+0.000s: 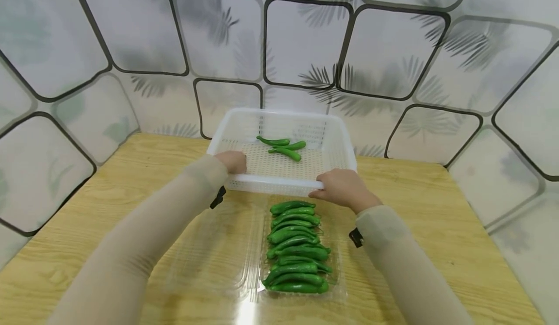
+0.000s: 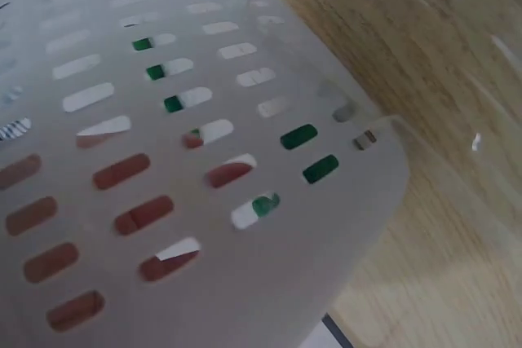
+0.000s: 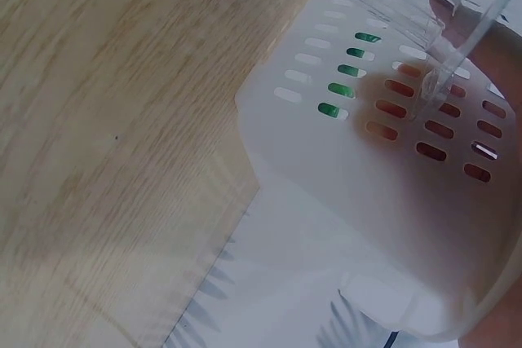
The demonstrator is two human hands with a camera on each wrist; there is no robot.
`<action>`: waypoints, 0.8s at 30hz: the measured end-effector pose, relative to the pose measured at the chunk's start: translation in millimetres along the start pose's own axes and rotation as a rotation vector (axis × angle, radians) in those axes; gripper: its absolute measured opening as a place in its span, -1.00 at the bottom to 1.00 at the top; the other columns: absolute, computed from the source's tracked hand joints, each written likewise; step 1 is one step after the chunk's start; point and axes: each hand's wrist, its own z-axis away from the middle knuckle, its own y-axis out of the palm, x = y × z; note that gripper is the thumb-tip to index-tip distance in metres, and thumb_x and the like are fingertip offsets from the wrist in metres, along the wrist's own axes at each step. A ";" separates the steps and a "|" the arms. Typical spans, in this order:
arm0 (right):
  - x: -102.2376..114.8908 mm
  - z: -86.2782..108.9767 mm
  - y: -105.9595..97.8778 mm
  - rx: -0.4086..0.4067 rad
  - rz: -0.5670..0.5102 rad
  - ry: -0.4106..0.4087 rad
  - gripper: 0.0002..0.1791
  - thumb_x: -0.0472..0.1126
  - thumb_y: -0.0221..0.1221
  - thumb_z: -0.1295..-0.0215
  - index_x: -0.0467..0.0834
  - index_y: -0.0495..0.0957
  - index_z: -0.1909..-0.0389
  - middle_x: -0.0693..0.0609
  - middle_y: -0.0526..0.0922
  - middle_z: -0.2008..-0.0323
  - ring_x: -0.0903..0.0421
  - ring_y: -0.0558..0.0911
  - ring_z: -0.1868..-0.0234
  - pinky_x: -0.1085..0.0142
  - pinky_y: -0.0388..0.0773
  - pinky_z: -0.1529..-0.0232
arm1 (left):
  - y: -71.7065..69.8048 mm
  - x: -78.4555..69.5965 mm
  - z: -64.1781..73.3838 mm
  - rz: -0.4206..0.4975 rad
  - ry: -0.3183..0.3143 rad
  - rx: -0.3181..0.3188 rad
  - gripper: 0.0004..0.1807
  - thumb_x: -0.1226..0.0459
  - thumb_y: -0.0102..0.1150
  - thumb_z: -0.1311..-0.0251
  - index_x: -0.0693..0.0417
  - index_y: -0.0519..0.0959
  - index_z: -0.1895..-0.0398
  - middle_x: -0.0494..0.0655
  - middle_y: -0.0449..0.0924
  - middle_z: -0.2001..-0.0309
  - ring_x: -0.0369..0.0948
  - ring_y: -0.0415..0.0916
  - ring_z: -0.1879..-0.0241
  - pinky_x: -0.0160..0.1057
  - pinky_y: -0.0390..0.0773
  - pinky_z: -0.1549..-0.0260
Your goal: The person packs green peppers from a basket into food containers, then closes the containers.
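Observation:
A white perforated plastic basket [image 1: 279,182] is held between both hands at the back of the table, with three green peppers [image 1: 286,154] lying on its mesh bottom. My left hand [image 1: 233,161] grips its near rim toward the left, fingers over the inside; skin shows through the slots of the basket wall [image 2: 277,283] in the left wrist view. Near the right corner, my right hand [image 1: 342,187] grips the same rim, the thumb outside. In front stands an opened clear plastic clamshell box [image 1: 255,276], its right half filled with a stacked row of several green peppers [image 1: 297,254].
The clamshell's transparent lid half [image 1: 209,262] lies flat on the left, beneath the left forearm. A patterned cloth wall [image 1: 305,43] rises right behind the basket and along both sides of the wooden table [image 1: 415,208].

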 end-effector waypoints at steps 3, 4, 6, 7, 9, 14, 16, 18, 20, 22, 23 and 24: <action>0.0 -0.8 0.3 -0.006 0.000 0.006 -0.61 0.21 0.16 -0.18 0.00 0.44 0.58 0.14 0.43 0.68 0.17 0.41 0.65 0.27 0.29 0.64 | 0.8 0.3 -3.6 0.016 -0.011 0.037 -0.71 0.32 -0.11 -0.26 0.28 0.58 0.14 0.01 0.46 0.33 -0.14 0.35 0.35 -0.28 0.33 0.34; -0.2 -1.0 0.4 -0.006 0.001 0.007 -0.61 0.21 0.16 -0.18 0.00 0.44 0.59 0.14 0.43 0.68 0.17 0.41 0.65 0.27 0.29 0.64 | 0.9 0.1 -4.4 0.025 -0.018 0.042 -0.75 0.32 -0.08 -0.24 0.25 0.59 0.22 0.00 0.46 0.36 -0.15 0.35 0.37 -0.29 0.33 0.37; -0.7 -1.2 0.3 -0.009 0.004 0.007 -0.61 0.21 0.16 -0.18 0.00 0.44 0.58 0.14 0.43 0.68 0.17 0.41 0.65 0.26 0.30 0.64 | 1.4 0.6 -6.4 0.041 -0.017 0.034 -0.81 0.32 -0.03 -0.19 0.20 0.59 0.35 -0.04 0.44 0.43 -0.18 0.34 0.43 -0.31 0.32 0.42; -0.8 -1.4 0.3 -0.011 0.006 0.006 -0.61 0.22 0.16 -0.17 0.00 0.44 0.58 0.14 0.44 0.67 0.17 0.42 0.65 0.26 0.31 0.64 | 2.0 1.5 -7.9 0.039 -0.007 0.022 -0.83 0.32 -0.03 -0.18 0.17 0.57 0.43 -0.06 0.42 0.48 -0.19 0.32 0.47 -0.32 0.31 0.44; -1.4 -1.5 0.5 -0.011 0.009 0.003 -0.60 0.22 0.16 -0.17 0.00 0.45 0.58 0.13 0.45 0.67 0.17 0.43 0.64 0.25 0.33 0.64 | 3.4 3.1 -10.7 0.043 0.014 -0.028 -0.85 0.33 0.00 -0.15 0.14 0.55 0.49 -0.10 0.40 0.52 -0.22 0.29 0.51 -0.33 0.31 0.46; -0.2 -2.6 -2.0 -0.015 0.015 0.000 -0.60 0.22 0.16 -0.17 0.00 0.45 0.59 0.13 0.46 0.66 0.17 0.44 0.65 0.24 0.34 0.64 | 4.0 9.4 -11.9 0.066 0.085 -0.196 -0.89 0.39 0.07 -0.16 0.24 0.59 0.34 0.00 0.57 0.34 -0.14 0.45 0.35 -0.22 0.45 0.27; 0.5 -2.3 -2.6 -0.014 0.010 0.002 -0.60 0.21 0.17 -0.17 0.00 0.45 0.60 0.13 0.45 0.67 0.17 0.43 0.65 0.24 0.34 0.64 | 3.3 9.9 -8.6 0.095 0.098 -0.238 -0.88 0.42 0.08 -0.18 0.28 0.56 0.26 0.08 0.58 0.24 -0.08 0.47 0.26 -0.15 0.46 0.21; 1.0 -1.8 -2.7 -0.014 0.006 0.000 -0.61 0.21 0.17 -0.17 0.00 0.45 0.60 0.14 0.45 0.67 0.17 0.43 0.65 0.25 0.33 0.64 | 2.0 9.4 -3.6 0.121 0.114 -0.272 -0.86 0.46 0.04 -0.17 0.31 0.52 0.22 0.13 0.55 0.19 -0.04 0.46 0.23 -0.12 0.45 0.20; 1.3 -2.0 -2.6 -0.006 0.006 0.002 -0.61 0.21 0.16 -0.18 -0.01 0.45 0.59 0.13 0.45 0.67 0.17 0.43 0.65 0.25 0.32 0.64 | 0.8 8.4 2.2 0.158 0.121 -0.305 -0.83 0.46 0.03 -0.19 0.31 0.47 0.15 0.17 0.52 0.14 -0.02 0.46 0.18 -0.10 0.45 0.17; 1.5 -2.0 -2.3 0.002 0.009 0.005 -0.60 0.21 0.16 -0.18 0.00 0.45 0.60 0.13 0.44 0.68 0.17 0.42 0.65 0.26 0.30 0.64 | -0.2 7.3 7.3 0.209 0.129 -0.330 -0.77 0.45 0.01 -0.22 0.33 0.41 0.06 0.22 0.49 0.07 0.03 0.45 0.11 -0.07 0.45 0.14; 1.6 -2.1 -2.1 0.005 0.010 0.007 -0.60 0.21 0.15 -0.19 0.00 0.44 0.60 0.13 0.43 0.68 0.17 0.42 0.66 0.26 0.29 0.64 | -0.4 7.1 9.5 0.224 0.136 -0.347 -0.74 0.44 0.01 -0.23 0.33 0.40 0.03 0.23 0.48 0.03 0.05 0.45 0.07 -0.05 0.44 0.11; 1.8 -2.2 -2.0 0.010 0.011 0.009 -0.60 0.21 0.15 -0.19 0.00 0.44 0.60 0.13 0.43 0.69 0.17 0.41 0.66 0.27 0.27 0.64 | -0.4 7.2 11.3 0.237 0.143 -0.363 -0.72 0.42 0.02 -0.24 0.34 0.39 0.00 0.25 0.47 0.01 0.06 0.44 0.03 -0.04 0.44 0.08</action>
